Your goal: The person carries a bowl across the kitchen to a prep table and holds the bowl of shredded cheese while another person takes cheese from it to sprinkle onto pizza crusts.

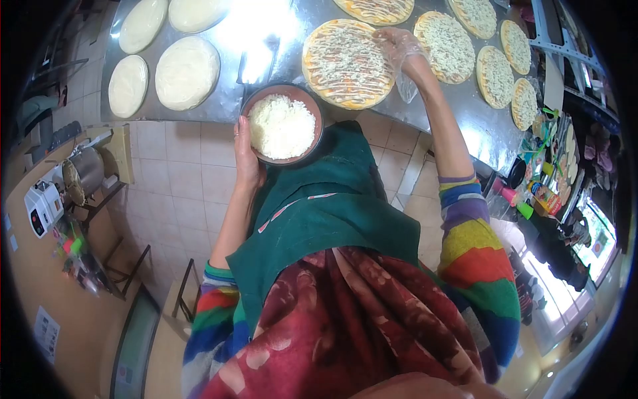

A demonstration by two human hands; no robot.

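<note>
My left hand point(246, 157) grips the side of a brown bowl point(250, 105), with its thumb along the rim. White shredded cheese point(282, 126) fills the bowl, which I hold at the table's near edge. Over the right edge of a round pizza point(345, 63) is my right hand point(401, 50), in a loose clear plastic glove. Its fingers are drawn together and point down; whatever is between them is hidden. Stripes of pale sauce cross this pizza over an orange-red topping. Just to the right of that hand lies a pizza covered with shredded cheese point(445, 48).
Several plain dough rounds point(187, 73) lie at the left of the metal table point(229, 106). More cheese-topped pizzas point(495, 76) lie at the right, and another sauce-striped pizza point(375, 8) at the far edge. A mixer point(43, 207) with a metal bowl stands at the left wall.
</note>
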